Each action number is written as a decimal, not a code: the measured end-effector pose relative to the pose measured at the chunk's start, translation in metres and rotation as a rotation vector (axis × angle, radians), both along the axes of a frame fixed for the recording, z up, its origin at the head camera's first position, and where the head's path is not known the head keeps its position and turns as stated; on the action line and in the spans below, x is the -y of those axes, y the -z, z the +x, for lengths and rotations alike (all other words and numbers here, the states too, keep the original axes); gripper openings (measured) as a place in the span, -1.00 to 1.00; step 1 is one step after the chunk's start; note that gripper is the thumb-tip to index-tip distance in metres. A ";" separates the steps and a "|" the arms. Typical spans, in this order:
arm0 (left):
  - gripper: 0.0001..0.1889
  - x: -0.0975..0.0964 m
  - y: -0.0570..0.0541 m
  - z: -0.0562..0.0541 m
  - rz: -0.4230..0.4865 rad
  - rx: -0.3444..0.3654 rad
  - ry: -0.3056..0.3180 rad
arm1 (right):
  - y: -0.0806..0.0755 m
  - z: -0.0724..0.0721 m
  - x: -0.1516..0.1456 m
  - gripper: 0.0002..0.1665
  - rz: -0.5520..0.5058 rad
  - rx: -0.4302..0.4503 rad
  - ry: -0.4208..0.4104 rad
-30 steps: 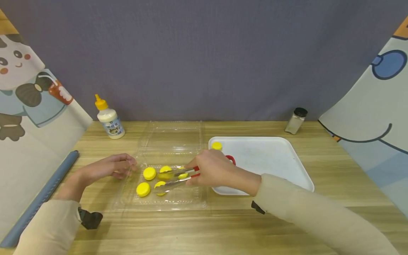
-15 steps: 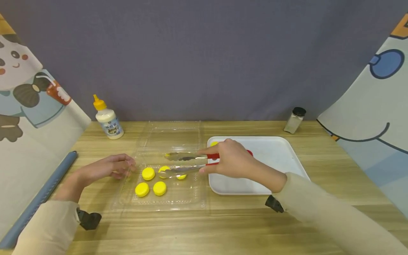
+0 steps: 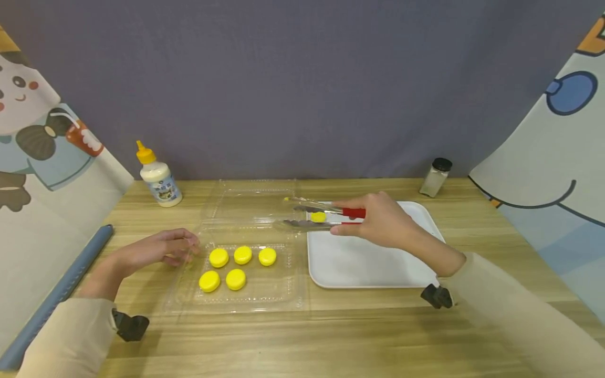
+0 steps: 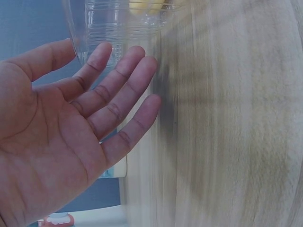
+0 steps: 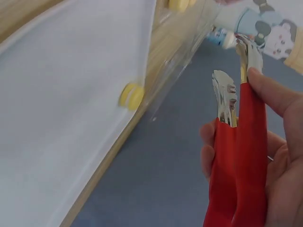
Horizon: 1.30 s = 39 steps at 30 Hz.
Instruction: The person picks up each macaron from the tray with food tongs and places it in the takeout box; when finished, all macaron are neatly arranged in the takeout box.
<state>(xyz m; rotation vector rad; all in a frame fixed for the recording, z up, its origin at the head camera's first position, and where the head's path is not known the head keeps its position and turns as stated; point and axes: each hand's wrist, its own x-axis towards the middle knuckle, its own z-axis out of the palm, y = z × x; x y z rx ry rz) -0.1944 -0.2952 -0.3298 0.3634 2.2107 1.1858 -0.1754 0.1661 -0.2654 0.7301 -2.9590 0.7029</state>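
My right hand [image 3: 385, 220] grips tongs [image 3: 321, 217] above 1 yellow cap [image 3: 318, 216]; left hand [image 3: 163, 249] relaxed. Careless squeezing could flick it off the tray [image 3: 378, 262].

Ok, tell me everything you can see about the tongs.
The tongs are metal with red handle sleeves and scalloped tips. The right hand grips the red end, holding them roughly level above the white tray's near-left corner, tips pointing left, arms slightly apart. Nothing is between the tips; a yellow disc lies on the tray below.
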 end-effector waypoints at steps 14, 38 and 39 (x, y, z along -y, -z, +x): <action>-0.54 0.001 -0.001 -0.001 -0.018 0.004 -0.006 | 0.019 -0.025 -0.042 -0.21 0.024 0.083 0.160; -0.54 -0.001 -0.002 -0.001 -0.017 0.015 -0.012 | 0.054 -0.049 -0.043 -0.36 0.071 0.044 0.170; -0.54 -0.001 -0.002 -0.001 -0.017 0.015 -0.014 | 0.054 -0.049 -0.043 -0.37 0.070 0.037 0.170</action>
